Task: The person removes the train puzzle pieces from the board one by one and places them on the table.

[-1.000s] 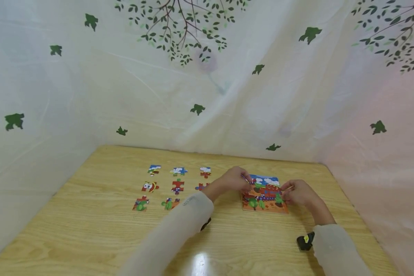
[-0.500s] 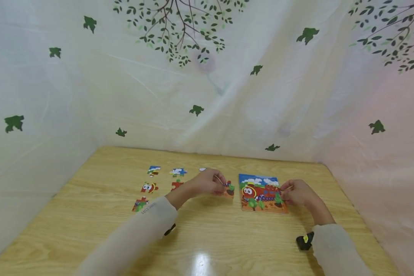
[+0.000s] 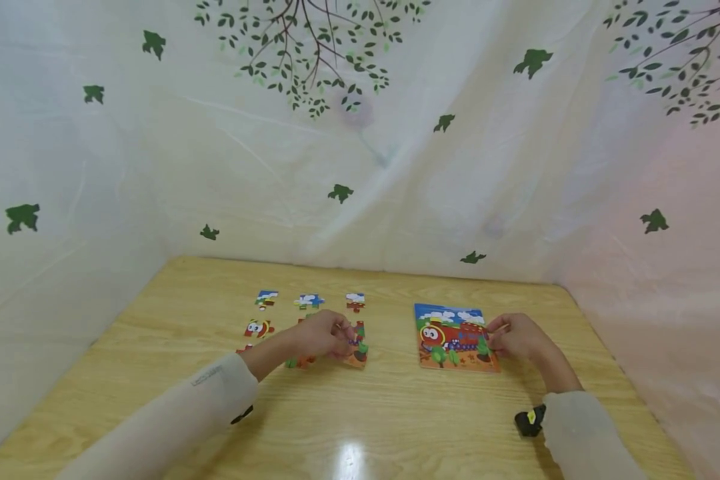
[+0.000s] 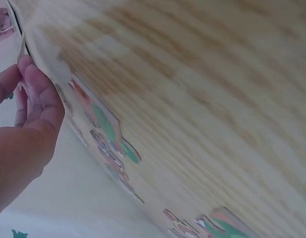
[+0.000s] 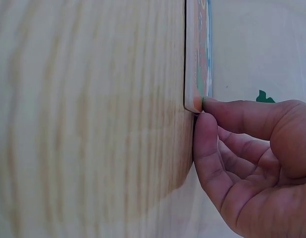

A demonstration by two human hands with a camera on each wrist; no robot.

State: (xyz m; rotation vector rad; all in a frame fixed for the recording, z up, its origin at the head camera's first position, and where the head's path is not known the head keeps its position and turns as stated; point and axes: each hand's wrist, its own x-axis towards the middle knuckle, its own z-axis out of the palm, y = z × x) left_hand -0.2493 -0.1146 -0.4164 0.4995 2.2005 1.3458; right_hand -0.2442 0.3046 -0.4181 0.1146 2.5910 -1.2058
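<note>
In the head view my left hand (image 3: 324, 335) pinches a jigsaw piece (image 3: 359, 357) printed with a green tree on orange ground. It is over the right end of the rows of loose pieces and partly covers some of them. The left wrist view shows the held piece (image 4: 22, 47) edge-on between thumb and fingers. My right hand (image 3: 518, 339) pinches the right edge of a square jigsaw puzzle (image 3: 450, 337) with a red train picture, flat on the table. In the right wrist view, thumb and index finger meet at a corner of the puzzle (image 5: 197, 99).
Loose pieces lie in rows on the wooden table (image 3: 420, 427), among them a cloud piece (image 3: 309, 301), a face piece (image 3: 258, 328) and a sky piece (image 3: 267, 298). A pale curtain (image 3: 264, 167) with leaf prints hangs behind the table.
My left hand has lifted the tree piece off the train puzzle and carried it left to the loose pieces. The train's face now shows on the puzzle. My right hand has stayed at the puzzle's edge.
</note>
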